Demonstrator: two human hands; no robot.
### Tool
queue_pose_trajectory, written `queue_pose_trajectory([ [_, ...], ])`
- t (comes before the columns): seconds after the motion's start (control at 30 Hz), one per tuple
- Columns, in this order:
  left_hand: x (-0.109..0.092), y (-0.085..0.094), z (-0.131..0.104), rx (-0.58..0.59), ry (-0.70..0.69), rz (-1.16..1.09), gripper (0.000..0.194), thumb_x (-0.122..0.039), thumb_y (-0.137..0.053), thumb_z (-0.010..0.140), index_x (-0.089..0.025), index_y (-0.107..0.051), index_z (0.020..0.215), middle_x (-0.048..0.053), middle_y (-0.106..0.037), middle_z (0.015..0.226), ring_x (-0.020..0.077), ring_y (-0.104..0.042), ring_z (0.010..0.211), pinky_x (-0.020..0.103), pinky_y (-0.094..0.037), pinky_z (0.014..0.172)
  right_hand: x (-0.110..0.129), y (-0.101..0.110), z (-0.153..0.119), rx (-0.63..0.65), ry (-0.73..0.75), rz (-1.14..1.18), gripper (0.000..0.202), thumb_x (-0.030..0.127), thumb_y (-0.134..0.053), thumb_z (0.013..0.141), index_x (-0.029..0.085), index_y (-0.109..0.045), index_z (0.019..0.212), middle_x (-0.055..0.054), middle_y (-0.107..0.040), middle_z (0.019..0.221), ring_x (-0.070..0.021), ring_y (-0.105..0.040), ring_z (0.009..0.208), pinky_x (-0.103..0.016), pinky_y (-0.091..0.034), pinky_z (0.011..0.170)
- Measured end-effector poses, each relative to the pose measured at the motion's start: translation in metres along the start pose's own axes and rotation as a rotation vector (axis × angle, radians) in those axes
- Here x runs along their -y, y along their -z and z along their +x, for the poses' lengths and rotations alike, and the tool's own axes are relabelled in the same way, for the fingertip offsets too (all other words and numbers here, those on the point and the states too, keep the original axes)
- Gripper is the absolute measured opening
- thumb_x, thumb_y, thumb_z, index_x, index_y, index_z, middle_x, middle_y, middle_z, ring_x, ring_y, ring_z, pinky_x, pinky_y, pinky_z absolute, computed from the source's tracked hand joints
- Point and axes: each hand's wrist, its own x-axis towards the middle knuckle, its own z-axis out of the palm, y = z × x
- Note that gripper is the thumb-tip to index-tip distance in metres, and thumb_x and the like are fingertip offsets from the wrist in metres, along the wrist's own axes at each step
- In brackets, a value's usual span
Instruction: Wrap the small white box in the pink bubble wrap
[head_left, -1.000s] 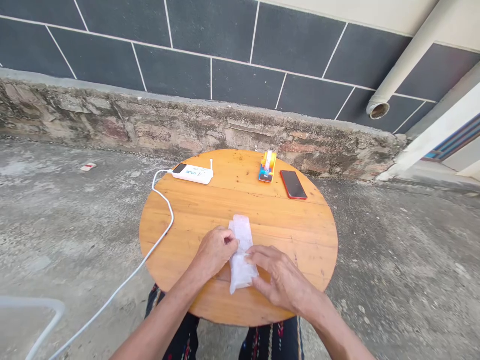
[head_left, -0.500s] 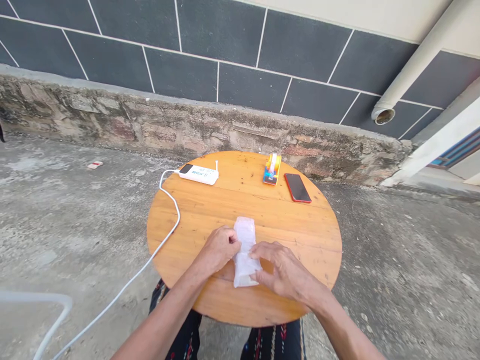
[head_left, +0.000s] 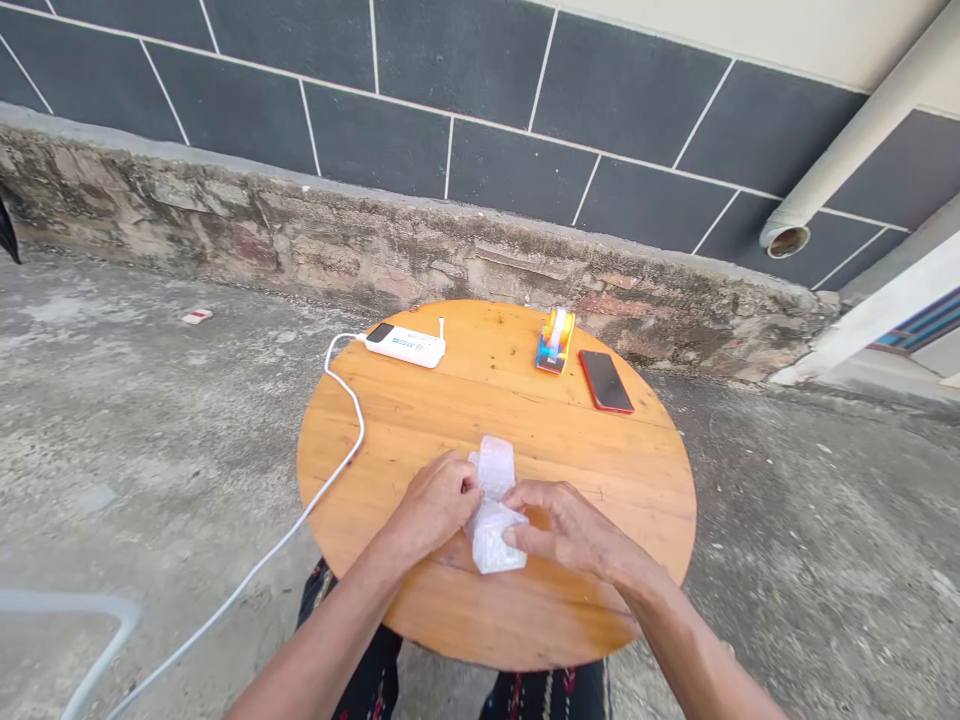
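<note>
A strip of translucent bubble wrap (head_left: 496, 466) lies near the front middle of the round wooden table (head_left: 405, 420). Its near part is folded up into a bulky bundle; whatever may be inside cannot be made out. My left hand (head_left: 441, 497) has its fingers curled closed on the left edge of the wrap. From the right, my right hand (head_left: 564, 523) pinches the folded near part between thumb and fingers.
At the back left lies a white power strip (head_left: 407, 345) with a white cable (head_left: 341, 468) running off the table. A tape dispenser (head_left: 554, 342) and a red-edged phone (head_left: 606, 381) sit at the back right. Behind stands a stone-based wall (head_left: 360, 250).
The near half of the bubble wrap, flat before, is now bunched and folded up. My right hand's fingers have closed on it. The view has shifted slightly.
</note>
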Motion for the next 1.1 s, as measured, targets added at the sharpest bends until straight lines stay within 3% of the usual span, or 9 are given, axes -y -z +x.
queue_pose_trajectory([
  [0.1, -0.001, 0.000, -0.004, -0.016, 0.027, 0.024, 0.015, -0.017, -0.052, 0.073, -0.018, -0.054, 0.059, 0.000, -0.057, 0.068, 0.0153, -0.053, 0.069, 0.025, -0.033, 0.062, -0.002, -0.004, -0.005, -0.001, -0.014, -0.025, 0.013, 0.028, -0.060, 0.085, 0.021, -0.065, 0.094, 0.001, -0.067, 0.087, -0.0166, -0.060, 0.078, -0.025, -0.045, 0.071],
  [0.33, -0.004, 0.000, -0.018, -0.002, 0.091, -0.059, 0.019, -0.021, -0.046, 0.076, -0.019, -0.056, 0.060, -0.001, -0.057, 0.056, 0.0137, -0.052, 0.056, 0.023, -0.029, 0.052, -0.007, -0.019, -0.023, -0.143, 0.081, -0.120, 0.025, 0.025, -0.061, 0.082, 0.023, -0.060, 0.107, -0.005, -0.062, 0.115, -0.0228, -0.057, 0.101, -0.037, -0.042, 0.089],
  [0.53, -0.001, -0.002, -0.013, 0.080, 0.134, -0.095, 0.017, -0.019, -0.045, 0.075, -0.018, -0.056, 0.062, -0.003, -0.057, 0.051, 0.0120, -0.052, 0.045, 0.022, -0.030, 0.048, -0.001, -0.009, -0.013, -0.059, -0.009, -0.105, 0.021, 0.024, -0.064, 0.080, 0.024, -0.062, 0.101, 0.000, -0.066, 0.101, -0.0204, -0.058, 0.090, -0.033, -0.044, 0.081],
  [0.67, 0.000, -0.001, -0.011, 0.049, 0.116, -0.083, 0.012, -0.019, -0.048, 0.074, -0.019, -0.056, 0.064, -0.002, -0.058, 0.056, 0.0129, -0.054, 0.051, 0.023, -0.032, 0.050, 0.002, -0.004, -0.006, -0.004, 0.001, -0.059, 0.012, 0.025, -0.062, 0.082, 0.022, -0.064, 0.094, 0.001, -0.066, 0.090, -0.0183, -0.060, 0.083, -0.028, -0.045, 0.075],
  [0.77, -0.001, 0.004, -0.019, -0.055, 0.035, -0.084, 0.011, -0.019, -0.049, 0.077, -0.020, -0.059, 0.078, -0.001, -0.061, 0.068, 0.0150, -0.056, 0.065, 0.023, -0.036, 0.058, -0.003, -0.008, -0.009, -0.047, 0.062, -0.047, 0.015, 0.024, -0.062, 0.083, 0.022, -0.063, 0.097, -0.001, -0.066, 0.100, -0.0194, -0.061, 0.092, -0.031, -0.045, 0.083],
  [0.87, 0.004, 0.006, -0.035, -0.109, -0.137, -0.090, 0.026, -0.014, -0.042, 0.083, -0.021, -0.061, 0.100, 0.002, -0.061, 0.084, 0.0163, -0.056, 0.077, 0.025, -0.040, 0.067, -0.012, -0.017, -0.018, -0.120, 0.141, -0.070, 0.022, 0.024, -0.062, 0.082, 0.024, -0.061, 0.104, -0.005, -0.063, 0.113, -0.0216, -0.059, 0.103, -0.037, -0.044, 0.091],
  [1.0, 0.010, 0.006, -0.053, 0.001, -0.258, -0.017, 0.043, -0.010, -0.036, 0.086, -0.027, -0.056, 0.121, 0.003, -0.057, 0.089, 0.0154, -0.055, 0.078, 0.025, -0.040, 0.069, -0.020, -0.028, -0.031, -0.169, 0.219, -0.141, 0.028, 0.023, -0.059, 0.084, 0.025, -0.056, 0.112, -0.009, -0.058, 0.122, -0.0237, -0.055, 0.112, -0.042, -0.044, 0.092],
  [1.1, 0.009, 0.004, -0.055, 0.048, -0.259, 0.061, 0.043, -0.010, -0.037, 0.087, -0.029, -0.055, 0.121, 0.002, -0.056, 0.087, 0.0155, -0.056, 0.077, 0.024, -0.039, 0.066, -0.019, -0.033, -0.038, -0.191, 0.241, -0.201, 0.031, 0.019, -0.056, 0.085, 0.024, -0.054, 0.115, -0.011, -0.056, 0.125, -0.0242, -0.054, 0.112, -0.042, -0.045, 0.092],
])
